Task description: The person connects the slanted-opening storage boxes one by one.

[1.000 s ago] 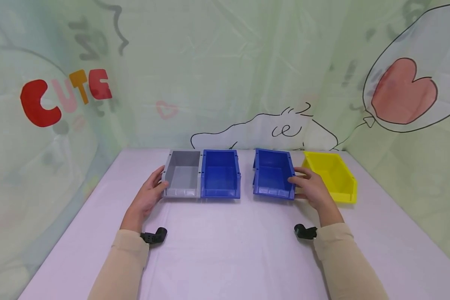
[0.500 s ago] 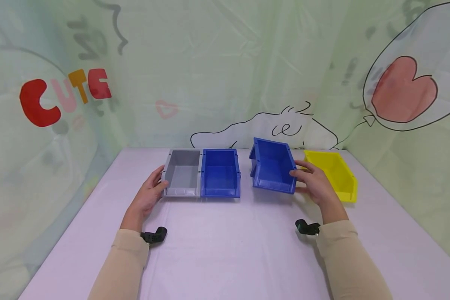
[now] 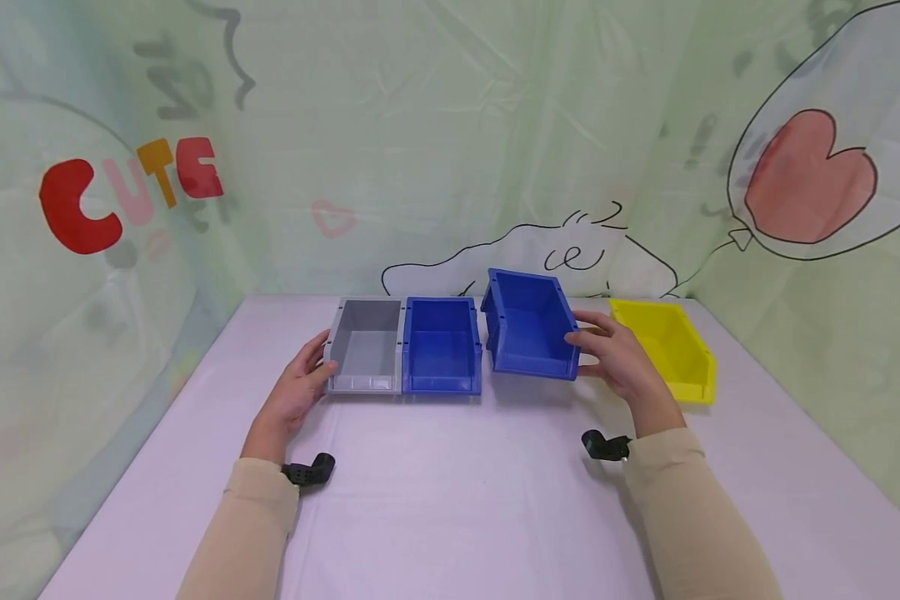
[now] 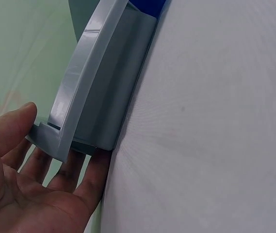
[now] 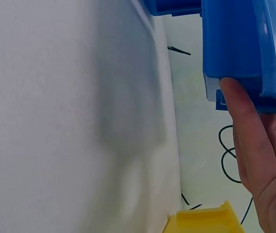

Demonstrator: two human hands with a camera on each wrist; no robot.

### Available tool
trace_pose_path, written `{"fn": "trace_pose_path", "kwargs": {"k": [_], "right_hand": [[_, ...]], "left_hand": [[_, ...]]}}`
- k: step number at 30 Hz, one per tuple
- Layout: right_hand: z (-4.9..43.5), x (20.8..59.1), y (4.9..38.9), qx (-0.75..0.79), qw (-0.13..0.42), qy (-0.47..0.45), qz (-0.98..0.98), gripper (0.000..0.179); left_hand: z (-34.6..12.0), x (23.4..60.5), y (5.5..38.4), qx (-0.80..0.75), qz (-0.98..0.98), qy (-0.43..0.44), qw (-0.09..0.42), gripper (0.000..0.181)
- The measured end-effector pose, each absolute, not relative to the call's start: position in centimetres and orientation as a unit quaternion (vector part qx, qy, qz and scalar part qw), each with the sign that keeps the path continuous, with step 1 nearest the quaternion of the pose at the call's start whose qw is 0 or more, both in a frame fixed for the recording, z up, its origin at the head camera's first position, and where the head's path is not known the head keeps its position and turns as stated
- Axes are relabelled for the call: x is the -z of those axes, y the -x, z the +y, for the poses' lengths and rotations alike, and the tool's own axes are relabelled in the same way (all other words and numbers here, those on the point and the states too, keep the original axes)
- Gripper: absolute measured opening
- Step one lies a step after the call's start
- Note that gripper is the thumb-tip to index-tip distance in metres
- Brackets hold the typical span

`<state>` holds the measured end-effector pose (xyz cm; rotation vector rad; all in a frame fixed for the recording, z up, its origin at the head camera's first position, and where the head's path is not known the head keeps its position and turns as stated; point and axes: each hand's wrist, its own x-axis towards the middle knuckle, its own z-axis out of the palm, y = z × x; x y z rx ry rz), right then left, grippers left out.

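Observation:
A grey storage bin [image 3: 365,354] and a blue storage bin [image 3: 441,350] stand side by side on the table, their side walls together. My left hand [image 3: 302,385] grips the grey bin's outer side, thumb at the rim and fingers along the wall, as the left wrist view [image 4: 45,184] shows. A second blue bin [image 3: 532,325] is held up by my right hand [image 3: 621,358], thumb and fingers on its right wall. It tilts slightly and sits close beside the first blue bin. In the right wrist view its underside is off the table, a shadow below it.
A yellow storage bin [image 3: 663,350] stands at the right, turned at an angle, behind my right hand. The white table [image 3: 450,500] ends at a printed curtain [image 3: 450,150] at the back and sides.
My right hand has lifted the second blue bin off the table and carried it left toward the other blue bin. The left hand and the grey bin have stayed in place.

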<state>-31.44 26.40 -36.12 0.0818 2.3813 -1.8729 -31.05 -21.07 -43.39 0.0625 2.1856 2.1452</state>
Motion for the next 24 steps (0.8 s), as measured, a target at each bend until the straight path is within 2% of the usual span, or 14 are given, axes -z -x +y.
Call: {"fn": "trace_pose_path", "kwargs": {"k": [24], "right_hand": [[25.65, 35.85, 32.44, 0.596, 0.057, -0.019, 0.801, 0.069]], "left_hand": [[-21.08, 43.63, 31.17, -0.706, 0.706, -0.028, 0.038, 0.067]]}}
